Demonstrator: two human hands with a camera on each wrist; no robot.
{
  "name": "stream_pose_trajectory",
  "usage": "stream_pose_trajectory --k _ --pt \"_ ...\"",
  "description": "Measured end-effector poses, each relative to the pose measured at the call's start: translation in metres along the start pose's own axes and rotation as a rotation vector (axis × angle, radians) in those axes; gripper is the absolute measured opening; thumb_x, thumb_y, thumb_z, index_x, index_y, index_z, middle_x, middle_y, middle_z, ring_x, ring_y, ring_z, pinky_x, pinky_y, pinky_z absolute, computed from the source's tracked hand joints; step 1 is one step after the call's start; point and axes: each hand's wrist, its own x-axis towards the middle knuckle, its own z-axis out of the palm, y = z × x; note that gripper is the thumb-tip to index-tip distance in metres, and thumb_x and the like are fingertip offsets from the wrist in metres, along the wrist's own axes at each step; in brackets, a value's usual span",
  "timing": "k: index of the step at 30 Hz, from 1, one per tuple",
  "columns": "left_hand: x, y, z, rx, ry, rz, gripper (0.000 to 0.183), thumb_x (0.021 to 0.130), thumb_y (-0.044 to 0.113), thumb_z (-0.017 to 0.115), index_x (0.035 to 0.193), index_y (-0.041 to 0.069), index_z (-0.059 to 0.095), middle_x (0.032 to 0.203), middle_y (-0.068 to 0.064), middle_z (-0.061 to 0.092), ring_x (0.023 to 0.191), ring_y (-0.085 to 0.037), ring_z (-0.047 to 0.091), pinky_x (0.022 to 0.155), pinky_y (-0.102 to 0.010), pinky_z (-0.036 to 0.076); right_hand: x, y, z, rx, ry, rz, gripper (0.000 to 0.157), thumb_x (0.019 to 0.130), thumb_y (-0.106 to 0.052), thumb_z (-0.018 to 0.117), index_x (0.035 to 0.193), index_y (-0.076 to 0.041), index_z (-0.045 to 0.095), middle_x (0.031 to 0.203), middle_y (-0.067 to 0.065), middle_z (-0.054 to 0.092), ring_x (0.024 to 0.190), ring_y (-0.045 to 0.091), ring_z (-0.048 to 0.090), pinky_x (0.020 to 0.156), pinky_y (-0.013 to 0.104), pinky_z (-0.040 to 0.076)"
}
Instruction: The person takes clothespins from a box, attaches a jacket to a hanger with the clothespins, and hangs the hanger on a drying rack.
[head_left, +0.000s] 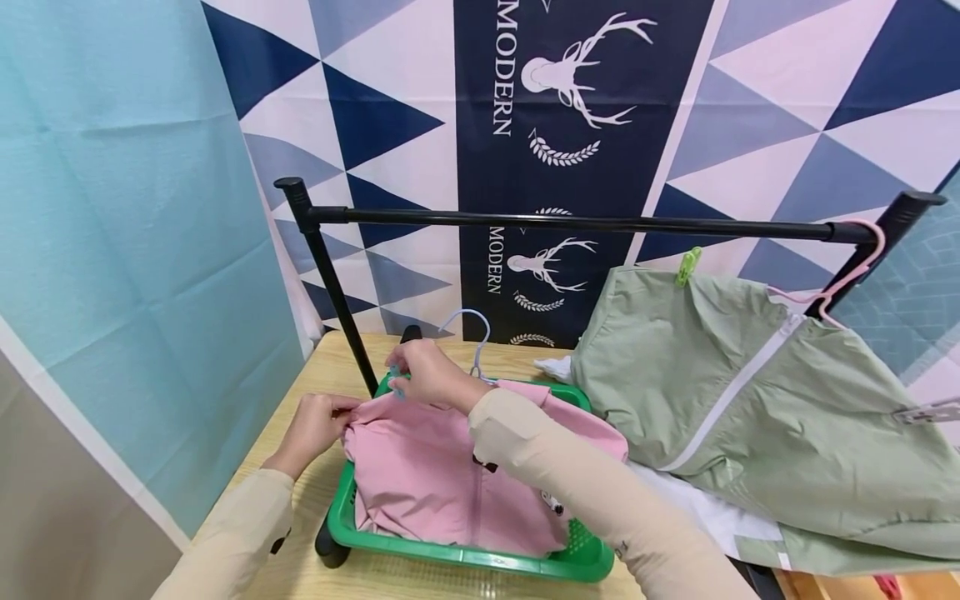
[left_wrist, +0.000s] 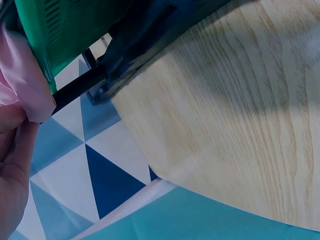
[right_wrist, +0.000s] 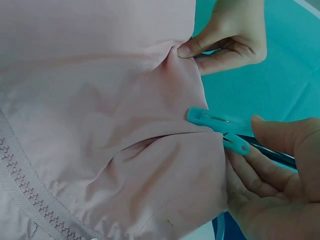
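A pink zip-up jacket lies over a green basket, with a light blue hanger standing up from its collar. My left hand pinches the jacket's left edge between thumb and fingers. Just beyond it, my right hand holds a teal clothespin at its handle end. In the right wrist view the clothespin lies across the jacket's folded edge, and a crease runs inward from it. The left wrist view catches only part of the left hand and a pink corner.
Above the basket runs a black rack bar. At right a green-grey jacket hangs on a pink hanger, with a lime clothespin on it. White cloth shows below. The wooden table carries the basket.
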Motion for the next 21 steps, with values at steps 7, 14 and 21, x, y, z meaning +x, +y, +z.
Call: stream_pose_trajectory --k 7,14,21 --pt "-0.001 0.002 -0.002 0.000 -0.016 -0.028 0.016 0.077 -0.009 0.070 0.088 0.000 0.077 0.086 -0.016 0.075 0.080 -0.031 0.073 0.072 -0.043 0.060 -0.005 0.000 0.000 0.022 0.007 0.025 0.042 0.090 -0.016 0.067 0.129 -0.002 0.058 0.119 0.011 0.066 0.111 0.021 0.064 0.094 0.029 0.054" --pt "-0.002 0.003 -0.001 -0.003 -0.023 -0.028 0.016 0.077 -0.008 0.070 0.088 0.000 0.077 0.087 -0.016 0.075 0.081 -0.031 0.073 0.072 -0.043 0.060 -0.015 0.003 -0.001 0.033 0.048 -0.037 0.045 0.088 -0.014 0.069 0.129 -0.001 0.058 0.121 0.014 0.064 0.111 0.024 0.064 0.095 0.031 0.054" --pt "-0.001 0.003 0.000 0.001 -0.009 -0.026 0.016 0.077 -0.008 0.070 0.088 0.001 0.078 0.087 -0.015 0.076 0.081 -0.031 0.073 0.073 -0.043 0.060 -0.025 0.003 -0.004 0.046 0.080 -0.061 0.043 0.088 -0.012 0.069 0.128 0.001 0.059 0.122 0.015 0.065 0.113 0.025 0.064 0.096 0.034 0.054"
